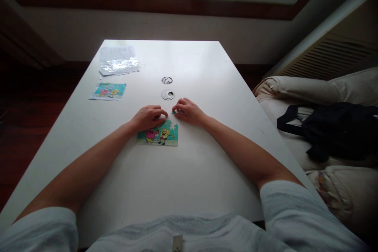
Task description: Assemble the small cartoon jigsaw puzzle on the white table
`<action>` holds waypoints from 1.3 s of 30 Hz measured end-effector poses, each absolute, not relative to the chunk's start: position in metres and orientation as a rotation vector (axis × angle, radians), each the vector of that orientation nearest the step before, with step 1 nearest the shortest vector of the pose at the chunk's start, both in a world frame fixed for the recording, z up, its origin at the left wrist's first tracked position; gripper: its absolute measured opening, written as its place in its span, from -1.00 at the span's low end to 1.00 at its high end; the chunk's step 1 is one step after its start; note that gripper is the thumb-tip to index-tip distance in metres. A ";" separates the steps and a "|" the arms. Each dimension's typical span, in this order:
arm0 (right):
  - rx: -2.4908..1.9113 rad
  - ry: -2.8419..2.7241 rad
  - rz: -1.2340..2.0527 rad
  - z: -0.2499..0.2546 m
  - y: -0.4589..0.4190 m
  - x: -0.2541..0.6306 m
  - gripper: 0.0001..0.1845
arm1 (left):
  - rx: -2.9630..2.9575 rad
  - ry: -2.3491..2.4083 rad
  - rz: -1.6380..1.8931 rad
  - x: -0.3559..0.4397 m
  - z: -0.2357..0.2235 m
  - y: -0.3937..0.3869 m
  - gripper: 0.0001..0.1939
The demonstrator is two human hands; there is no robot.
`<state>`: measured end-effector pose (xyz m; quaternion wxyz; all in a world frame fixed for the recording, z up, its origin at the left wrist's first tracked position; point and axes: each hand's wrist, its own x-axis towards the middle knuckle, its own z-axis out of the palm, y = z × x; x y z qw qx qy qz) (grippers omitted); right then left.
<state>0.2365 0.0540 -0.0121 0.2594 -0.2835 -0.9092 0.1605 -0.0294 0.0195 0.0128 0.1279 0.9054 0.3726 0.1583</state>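
A partly assembled cartoon jigsaw puzzle (pixel 164 137) lies flat on the white table, with a stepped gap at its upper right corner. Over its upper left part is my left hand (pixel 150 118), fingers bent and a little apart, holding nothing that I can see; it hides that corner of the puzzle. Just beyond the puzzle's upper right, my right hand (pixel 189 112) pinches a small teal puzzle piece (pixel 173 112) between thumb and fingertips. The piece is apart from the puzzle.
On the white table (pixel 195 181), a reference picture (pixel 109 91) lies to the left, below papers in a clear plastic bag (pixel 119 61). Two round cable-hole fittings (pixel 167 94) sit beyond my hands. A pale sofa (pixel 298 86) with a black bag (pixel 339 130) stands at right.
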 end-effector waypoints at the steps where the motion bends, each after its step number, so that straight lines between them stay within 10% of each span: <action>1: -0.777 -2.459 0.433 -0.013 0.054 0.236 -0.79 | 2.634 1.090 0.457 -0.030 0.013 0.020 -0.77; 39: -0.626 -2.105 0.736 0.002 0.034 0.223 -0.87 | 2.519 1.131 0.736 -0.024 0.013 0.013 -0.77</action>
